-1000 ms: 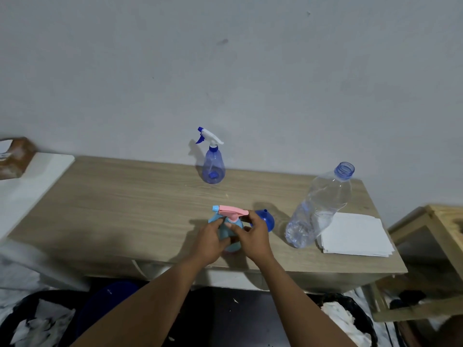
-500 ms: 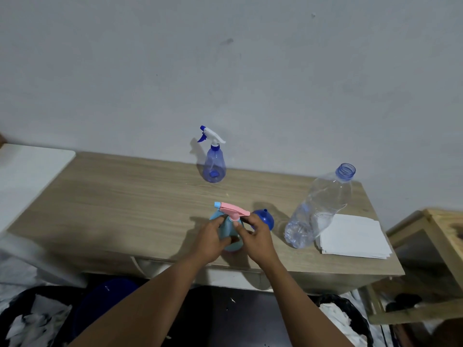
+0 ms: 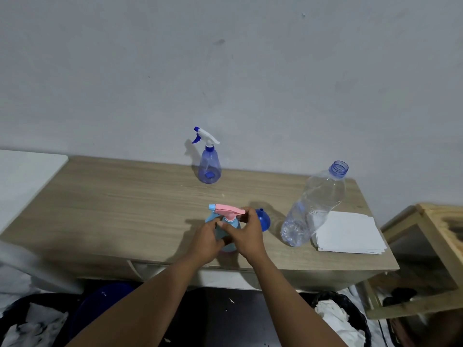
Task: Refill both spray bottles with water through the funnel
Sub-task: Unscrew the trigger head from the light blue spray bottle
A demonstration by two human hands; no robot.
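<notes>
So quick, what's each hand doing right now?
Left hand: closed around the body of the light blue spray bottle.
Right hand: fingers pinching the bottle's pink trigger head.

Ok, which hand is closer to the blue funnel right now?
Right. The right hand is at the pink sprayer head of the light blue spray bottle, just beside the funnel. The left hand holds the bottle's far side, away from it.

Grip: both hands [image 3: 225, 236] on near spray bottle [image 3: 226, 222]
Right of grip: funnel [image 3: 263, 219], then water bottle [image 3: 313, 209], papers [image 3: 348, 232]
Behind grip: second spray bottle [image 3: 209, 164]
</notes>
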